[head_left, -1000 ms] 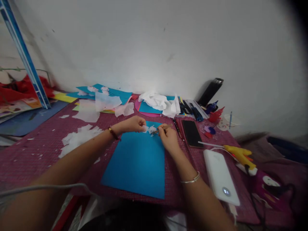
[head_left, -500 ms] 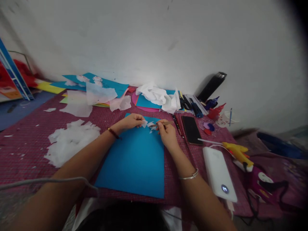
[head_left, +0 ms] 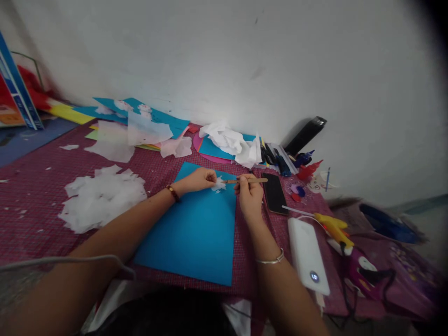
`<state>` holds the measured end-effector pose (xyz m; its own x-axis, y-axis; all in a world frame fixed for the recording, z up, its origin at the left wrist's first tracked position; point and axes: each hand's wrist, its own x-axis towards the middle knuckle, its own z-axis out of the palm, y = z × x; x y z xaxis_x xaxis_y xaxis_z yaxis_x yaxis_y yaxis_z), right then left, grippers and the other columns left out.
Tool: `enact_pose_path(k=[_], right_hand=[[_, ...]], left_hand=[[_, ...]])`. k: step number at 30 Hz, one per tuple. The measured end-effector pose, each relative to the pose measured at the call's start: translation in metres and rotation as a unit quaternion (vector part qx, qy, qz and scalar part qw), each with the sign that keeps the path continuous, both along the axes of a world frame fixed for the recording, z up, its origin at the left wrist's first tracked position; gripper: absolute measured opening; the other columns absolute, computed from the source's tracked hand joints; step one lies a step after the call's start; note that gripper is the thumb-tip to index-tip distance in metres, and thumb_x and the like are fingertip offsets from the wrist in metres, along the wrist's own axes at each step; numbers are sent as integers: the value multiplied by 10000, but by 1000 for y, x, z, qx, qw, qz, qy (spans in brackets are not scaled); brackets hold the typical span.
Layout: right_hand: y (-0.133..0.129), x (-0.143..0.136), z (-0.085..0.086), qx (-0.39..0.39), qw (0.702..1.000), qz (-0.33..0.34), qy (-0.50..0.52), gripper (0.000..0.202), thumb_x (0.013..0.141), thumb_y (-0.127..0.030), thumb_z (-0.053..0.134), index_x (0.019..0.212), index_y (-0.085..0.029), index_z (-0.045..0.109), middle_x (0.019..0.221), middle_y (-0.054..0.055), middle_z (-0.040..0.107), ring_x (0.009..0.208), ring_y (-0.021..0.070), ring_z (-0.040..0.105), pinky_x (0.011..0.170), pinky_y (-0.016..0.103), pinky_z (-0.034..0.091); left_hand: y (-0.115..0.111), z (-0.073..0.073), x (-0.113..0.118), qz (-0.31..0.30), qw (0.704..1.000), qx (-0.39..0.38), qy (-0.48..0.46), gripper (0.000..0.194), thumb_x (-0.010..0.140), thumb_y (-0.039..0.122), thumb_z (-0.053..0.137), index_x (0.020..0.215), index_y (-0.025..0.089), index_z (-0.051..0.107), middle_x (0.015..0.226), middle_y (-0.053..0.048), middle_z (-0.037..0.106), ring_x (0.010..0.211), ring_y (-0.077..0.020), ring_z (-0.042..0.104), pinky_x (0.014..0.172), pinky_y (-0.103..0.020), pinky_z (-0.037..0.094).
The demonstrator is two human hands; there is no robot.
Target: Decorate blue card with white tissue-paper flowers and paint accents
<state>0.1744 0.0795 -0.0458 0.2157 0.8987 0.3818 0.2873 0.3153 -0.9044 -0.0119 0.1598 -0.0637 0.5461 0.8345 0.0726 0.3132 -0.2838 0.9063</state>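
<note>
Worktop (head_left: 38, 191), one, maroon checked covering, set against a pale, smudged wall (head_left: 196, 56) beyond both hands. Blue sheet (head_left: 189, 238), one, flat, extending from beneath the hands toward the person. White paper bits (head_left: 219, 185), a small clump on the sheet's far part, between the hands, at the left hand's fingertips. Left hand (head_left: 200, 178): fingers bunched together; I cannot tell whether a scrap is pinched. Right hand (head_left: 251, 193): pinching a slim brown stick (head_left: 259, 180), its tip at the bits. Torn white paper heap (head_left: 103, 198), left of the left hand. Dark phone (head_left: 275, 193), just right of the right hand; white power bank (head_left: 308, 254), farther right and nearer the person.
</note>
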Motion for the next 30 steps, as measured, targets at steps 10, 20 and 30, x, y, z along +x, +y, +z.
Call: enact_pose_path(k=[10, 20, 30], right_hand=[[1, -6, -6, -44, 991, 40, -116, 258, 926, -405, 457, 834, -211, 601, 640, -3, 637, 526, 157, 578, 536, 268, 431], [-2, -2, -1, -26, 964, 17, -262, 312, 955, -390, 402, 894, -196, 637, 717, 53, 674, 629, 199, 619, 629, 299, 434], [-6, -5, 6, -27, 997, 21, -70, 282, 910, -448, 470, 845, -197, 582, 640, 3, 609, 556, 163, 572, 573, 289, 464]], left_hand=[[-1, 4, -1, -11, 1000, -14, -15, 67, 680, 198, 647, 713, 147, 619, 642, 18, 608, 609, -107, 527, 581, -217, 399], [-3, 8, -12, 51, 996, -47, -59, 56, 737, 191, 602, 771, 148, 614, 597, 14, 566, 511, -89, 492, 478, -197, 366], [-2, 1, -9, 63, 992, -54, -91, 68, 709, 182, 591, 766, 149, 608, 627, 26, 581, 523, -97, 513, 503, -210, 390]])
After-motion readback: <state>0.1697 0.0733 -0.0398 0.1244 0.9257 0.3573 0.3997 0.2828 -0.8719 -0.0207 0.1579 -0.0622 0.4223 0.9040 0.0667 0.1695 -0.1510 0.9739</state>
